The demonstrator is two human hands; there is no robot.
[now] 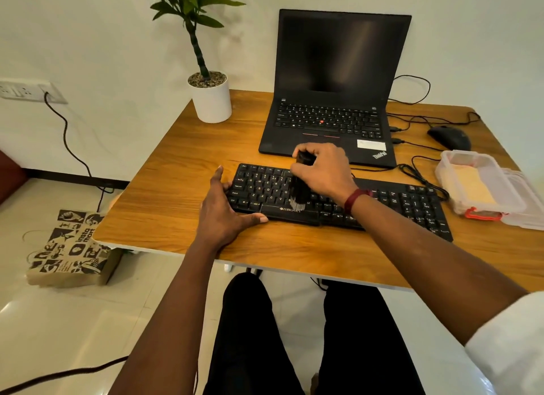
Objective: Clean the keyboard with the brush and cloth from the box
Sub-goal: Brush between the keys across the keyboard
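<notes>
**Brush (pixel 300 190) on the keys, keyboard (pixel 388 207) braced at its left end**

The black keyboard lies across the middle of the wooden table (pixel 164 194), just on the near side of an open laptop (pixel 332 85) whose screen is dark. The right hand (pixel 322 170) is curled round the top of the dark brush and holds it upright, with the bristles down on the keys of the left half, just beyond the space bar. The left hand (pixel 223 215) is spread open at the keyboard's near-left corner: its thumb lies along the near edge and its fingers reach round the left end, touching it.

The clear plastic box (pixel 450 170) sits to the right of the keyboard, close to its far-right corner, open, with a pale yellow cloth (pixel 474 188) lying inside. Its lid (pixel 527 206) rests beside it, further right, with a red clasp at the near end.

A black mouse (pixel 450 136) lies on the far side of the box, with cables trailing between it and the laptop. A potted plant in a white pot (pixel 212 103) stands at the table's far-left corner. On the floor to the left stands a printed paper bag (pixel 70 247).
</notes>
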